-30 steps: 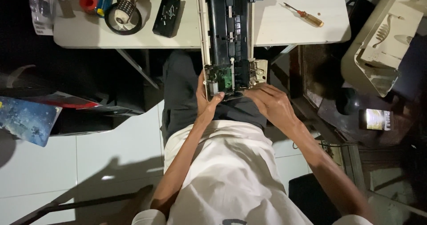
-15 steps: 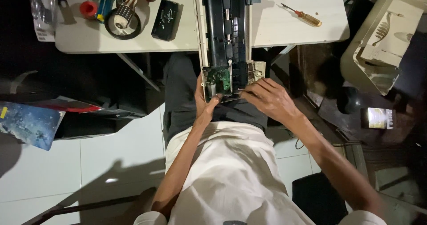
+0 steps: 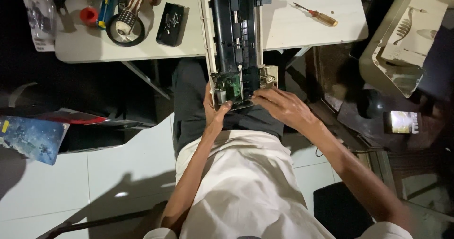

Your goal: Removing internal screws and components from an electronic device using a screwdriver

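Note:
A long opened printer assembly (image 3: pixel 235 35), black inside a beige frame, lies across the white table's (image 3: pixel 302 28) edge and rests on my lap. Its near end shows a green circuit board (image 3: pixel 231 86) and a beige side bracket (image 3: pixel 269 76). My left hand (image 3: pixel 213 112) grips the near left corner from below, thumb up on the end. My right hand (image 3: pixel 280 107) lies over the near right end, fingertips pressed at the edge beside the board.
On the table: a screwdriver with an orange handle (image 3: pixel 316 15) at the right, a small black case (image 3: pixel 170 17), a roll of tape (image 3: pixel 125 28), a red cap (image 3: pixel 88 16) and other tools at the left. A beige printer cover (image 3: pixel 406 40) sits right. A lit phone (image 3: pixel 401 121) lies on the floor.
The view has shifted slightly; the assembly's near end now sits a little higher in view. My right fingertips have slid left towards the circuit board. My left hand keeps its grip.

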